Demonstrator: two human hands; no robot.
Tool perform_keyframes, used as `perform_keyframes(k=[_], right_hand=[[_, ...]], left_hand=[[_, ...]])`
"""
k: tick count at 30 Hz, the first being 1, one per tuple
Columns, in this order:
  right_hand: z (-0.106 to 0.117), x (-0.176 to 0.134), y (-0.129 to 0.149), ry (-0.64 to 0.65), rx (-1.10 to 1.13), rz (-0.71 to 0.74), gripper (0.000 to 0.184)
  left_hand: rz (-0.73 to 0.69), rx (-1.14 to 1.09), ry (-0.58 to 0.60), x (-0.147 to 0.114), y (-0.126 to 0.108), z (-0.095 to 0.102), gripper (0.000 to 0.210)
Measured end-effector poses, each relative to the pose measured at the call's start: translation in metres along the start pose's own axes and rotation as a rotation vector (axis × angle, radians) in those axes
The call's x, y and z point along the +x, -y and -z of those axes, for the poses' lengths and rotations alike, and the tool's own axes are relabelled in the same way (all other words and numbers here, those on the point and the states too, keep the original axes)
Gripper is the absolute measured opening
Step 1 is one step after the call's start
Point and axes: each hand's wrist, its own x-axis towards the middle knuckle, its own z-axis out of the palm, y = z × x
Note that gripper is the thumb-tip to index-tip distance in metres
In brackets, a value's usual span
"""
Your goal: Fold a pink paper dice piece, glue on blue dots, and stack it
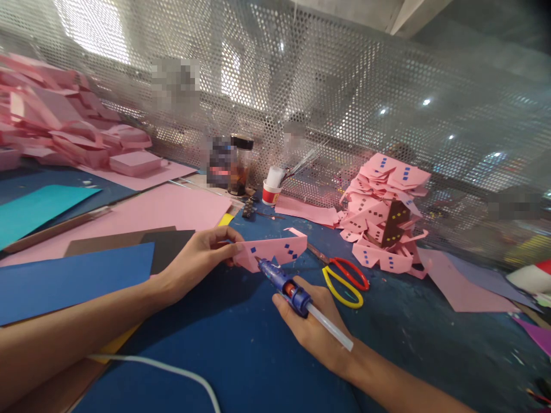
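Observation:
Between the thumb and fingers of my left hand point(219, 246) is the left end of a pink paper cutout point(275, 248) with small dark blue squares on it. My right hand point(316, 327) is closed around a blue hot glue gun point(279, 278). A whitish glue stick point(329, 326) pokes out of the gun's back end. The gun's nozzle points at the lower left part of the cutout; whether it touches the paper I cannot tell. Scissors point(344, 281) with one red and one yellow handle lie just beyond my right hand.
Pink cutouts with squares point(374, 215) are piled at the right. A paper cup point(272, 192) and a jar point(241, 166) stand by the perforated metal screen point(344, 92). Pink paper point(55, 115) heaps up at far left; a blue sheet point(77, 281) lies under my left arm, near a white cord point(172, 362).

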Motion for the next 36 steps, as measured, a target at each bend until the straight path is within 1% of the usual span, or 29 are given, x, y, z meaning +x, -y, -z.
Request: perform_keyframes(k=[10,28,36], right_hand=[[0.001,0.0002,0.0004,0.008,-0.011,-0.003,0.028],[-0.0013,0.0,-0.0011,-0.007,-0.029,0.005,0.026],[-0.0015,-0.001,-0.004,-0.006,-0.05,0.003,0.024]], left_hand=[[0.01,-0.011,0.007,0.0011,0.0011,0.0,0.01],[0.023,-0.046,-0.01,-0.0004,-0.0048,-0.0016,0.013],[0.018,-0.034,-0.017,0.0004,-0.0031,-0.0018,0.013]])
